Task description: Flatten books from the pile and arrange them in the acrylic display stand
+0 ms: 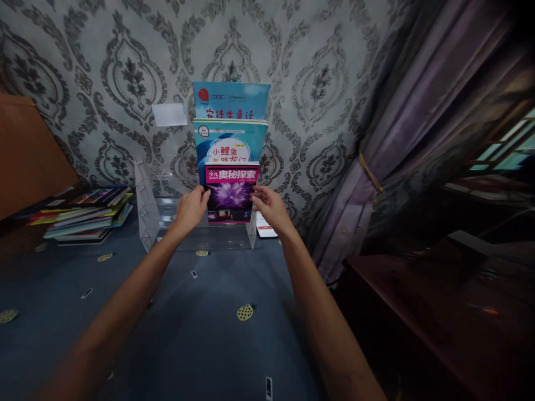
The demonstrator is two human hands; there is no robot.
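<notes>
A magazine-like book with a pink and purple cover [229, 195] stands upright at the front right tier of a clear acrylic book rack [147, 209]. My left hand [192, 207] grips its left edge, fingers closed. On the opposite edge, my right hand [270, 207] pinches the cover between thumb and fingers. Behind it, one tier up, rises a light-blue book with a round white picture [254, 133]. Farthest back is a taller blue book with red characters [238, 97]. The lower parts of both rear books are hidden.
To the left lies a stack of books [90, 214] beside a brown board [29, 156]. A phone with a lit screen [267, 227] rests right of the rack. The table has a blue pineapple-print cloth [200, 323]. A purple curtain [351, 206] and a dark red table [401, 301] are at right.
</notes>
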